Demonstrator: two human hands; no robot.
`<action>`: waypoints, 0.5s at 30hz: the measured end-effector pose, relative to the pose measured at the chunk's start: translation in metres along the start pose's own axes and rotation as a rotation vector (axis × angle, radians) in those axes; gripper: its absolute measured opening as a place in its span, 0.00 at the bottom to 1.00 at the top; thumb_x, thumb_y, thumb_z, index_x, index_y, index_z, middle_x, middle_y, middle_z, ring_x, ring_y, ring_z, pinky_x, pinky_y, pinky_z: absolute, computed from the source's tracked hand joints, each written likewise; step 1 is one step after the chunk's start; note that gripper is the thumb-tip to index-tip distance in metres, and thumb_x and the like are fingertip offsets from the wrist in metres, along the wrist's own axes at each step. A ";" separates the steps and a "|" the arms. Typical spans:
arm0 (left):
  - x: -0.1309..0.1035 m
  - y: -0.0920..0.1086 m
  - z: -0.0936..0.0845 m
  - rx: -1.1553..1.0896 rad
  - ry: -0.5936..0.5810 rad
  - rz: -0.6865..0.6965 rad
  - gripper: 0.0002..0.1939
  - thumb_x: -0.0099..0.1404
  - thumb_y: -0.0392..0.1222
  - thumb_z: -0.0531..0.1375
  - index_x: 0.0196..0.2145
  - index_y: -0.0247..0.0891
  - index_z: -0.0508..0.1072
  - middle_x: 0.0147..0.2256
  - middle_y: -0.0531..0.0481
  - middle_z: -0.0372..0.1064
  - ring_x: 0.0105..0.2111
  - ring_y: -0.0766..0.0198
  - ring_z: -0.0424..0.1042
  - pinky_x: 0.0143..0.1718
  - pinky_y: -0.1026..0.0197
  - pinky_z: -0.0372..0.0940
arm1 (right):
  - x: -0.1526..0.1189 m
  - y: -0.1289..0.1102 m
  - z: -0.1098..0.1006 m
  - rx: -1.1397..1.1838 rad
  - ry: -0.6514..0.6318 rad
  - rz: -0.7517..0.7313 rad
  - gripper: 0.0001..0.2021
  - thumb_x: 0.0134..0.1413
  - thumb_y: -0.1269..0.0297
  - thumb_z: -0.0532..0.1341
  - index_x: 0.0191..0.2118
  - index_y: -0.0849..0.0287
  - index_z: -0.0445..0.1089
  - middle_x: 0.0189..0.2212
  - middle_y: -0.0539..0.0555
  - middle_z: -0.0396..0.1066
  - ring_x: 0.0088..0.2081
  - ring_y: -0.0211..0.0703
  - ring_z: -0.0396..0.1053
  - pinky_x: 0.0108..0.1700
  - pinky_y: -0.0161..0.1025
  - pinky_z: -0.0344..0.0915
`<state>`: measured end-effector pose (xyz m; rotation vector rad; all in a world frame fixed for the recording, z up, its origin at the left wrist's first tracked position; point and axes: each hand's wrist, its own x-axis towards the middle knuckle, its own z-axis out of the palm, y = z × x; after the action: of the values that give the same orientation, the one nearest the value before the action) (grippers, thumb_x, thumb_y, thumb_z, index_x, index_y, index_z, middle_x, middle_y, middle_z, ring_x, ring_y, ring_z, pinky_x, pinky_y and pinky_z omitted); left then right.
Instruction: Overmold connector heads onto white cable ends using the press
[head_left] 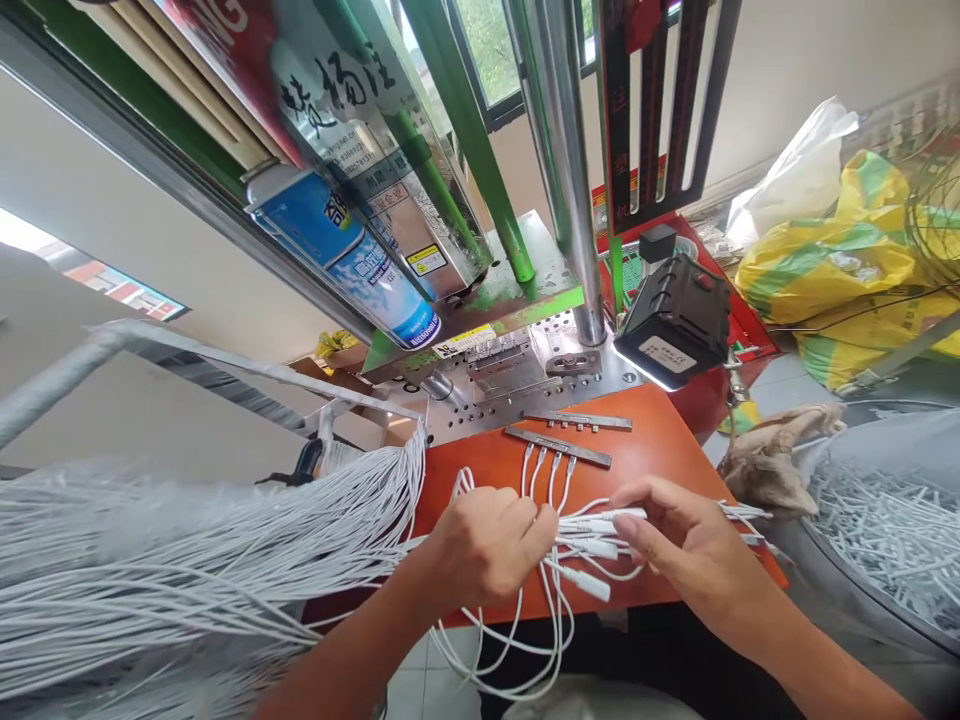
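My left hand (491, 545) is closed around a bundle of thin white cables, whose moulded white ends (589, 584) stick out to its right. The thumb and forefinger of my right hand (694, 550) pinch the tip of one white cable end (630, 514). Beyond my hands, a slotted metal strip (559, 447) lies on the orange tabletop (652, 430), with several white cables (556, 470) seated along its near edge. A second metal strip (577, 420) lies just behind it, with small pieces along its edge. Loops of cable hang over the table's front edge.
A green-framed press with a metal mould block (510, 370) stands behind the table. A spray can (352, 260) and a black lamp box (675, 320) are beside it. Many white cables (300, 540) hang from a rail at left. A bin of white scraps (892, 510) stands at right.
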<state>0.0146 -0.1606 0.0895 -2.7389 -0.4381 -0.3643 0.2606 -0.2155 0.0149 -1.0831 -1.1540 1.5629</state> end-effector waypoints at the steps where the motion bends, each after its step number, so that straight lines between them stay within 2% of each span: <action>1: 0.000 -0.001 0.000 -0.002 0.006 0.003 0.06 0.70 0.32 0.56 0.42 0.31 0.71 0.23 0.55 0.57 0.22 0.64 0.56 0.24 0.54 0.43 | 0.000 0.000 0.001 0.008 0.020 0.008 0.16 0.62 0.46 0.65 0.41 0.54 0.71 0.32 0.50 0.72 0.33 0.42 0.69 0.35 0.38 0.68; 3: 0.000 -0.002 -0.001 -0.006 0.019 0.004 0.06 0.70 0.32 0.55 0.42 0.31 0.71 0.23 0.55 0.57 0.22 0.64 0.55 0.25 0.54 0.43 | 0.002 0.002 0.003 -0.010 0.054 0.020 0.16 0.60 0.46 0.66 0.41 0.55 0.70 0.32 0.50 0.72 0.33 0.42 0.69 0.35 0.38 0.68; 8: 0.004 0.005 -0.004 0.009 0.038 0.007 0.08 0.71 0.31 0.53 0.42 0.31 0.71 0.23 0.55 0.57 0.22 0.64 0.55 0.24 0.55 0.44 | 0.005 0.003 0.010 0.065 -0.023 0.087 0.19 0.59 0.46 0.68 0.44 0.55 0.69 0.33 0.50 0.71 0.31 0.41 0.69 0.32 0.38 0.70; 11: 0.002 0.011 -0.004 0.041 0.050 0.008 0.08 0.70 0.31 0.53 0.42 0.32 0.72 0.22 0.56 0.57 0.21 0.65 0.55 0.22 0.55 0.45 | 0.007 -0.001 0.014 0.058 -0.014 0.091 0.20 0.57 0.46 0.69 0.44 0.55 0.68 0.33 0.49 0.70 0.29 0.39 0.68 0.30 0.38 0.70; 13: -0.011 0.001 -0.006 0.046 0.099 0.008 0.09 0.72 0.32 0.53 0.44 0.32 0.72 0.23 0.55 0.60 0.21 0.65 0.58 0.22 0.57 0.49 | 0.010 -0.003 0.011 0.012 -0.012 0.072 0.21 0.59 0.45 0.67 0.48 0.54 0.68 0.34 0.51 0.71 0.32 0.42 0.71 0.32 0.40 0.72; 14: -0.022 -0.011 -0.007 0.062 0.166 -0.036 0.10 0.73 0.33 0.52 0.46 0.32 0.72 0.24 0.54 0.64 0.22 0.66 0.61 0.23 0.59 0.53 | 0.012 -0.002 0.006 -0.032 -0.003 0.042 0.21 0.60 0.45 0.66 0.50 0.54 0.67 0.36 0.52 0.72 0.34 0.45 0.72 0.34 0.41 0.73; 15: -0.036 -0.026 -0.009 0.105 0.276 -0.137 0.11 0.74 0.34 0.52 0.49 0.33 0.72 0.27 0.52 0.68 0.25 0.65 0.65 0.26 0.60 0.59 | 0.015 -0.001 0.000 -0.102 0.023 0.000 0.22 0.61 0.45 0.65 0.53 0.53 0.67 0.38 0.54 0.73 0.38 0.47 0.74 0.38 0.43 0.74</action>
<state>-0.0295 -0.1497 0.0941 -2.5144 -0.5533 -0.7224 0.2571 -0.2012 0.0135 -1.1648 -1.2297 1.5015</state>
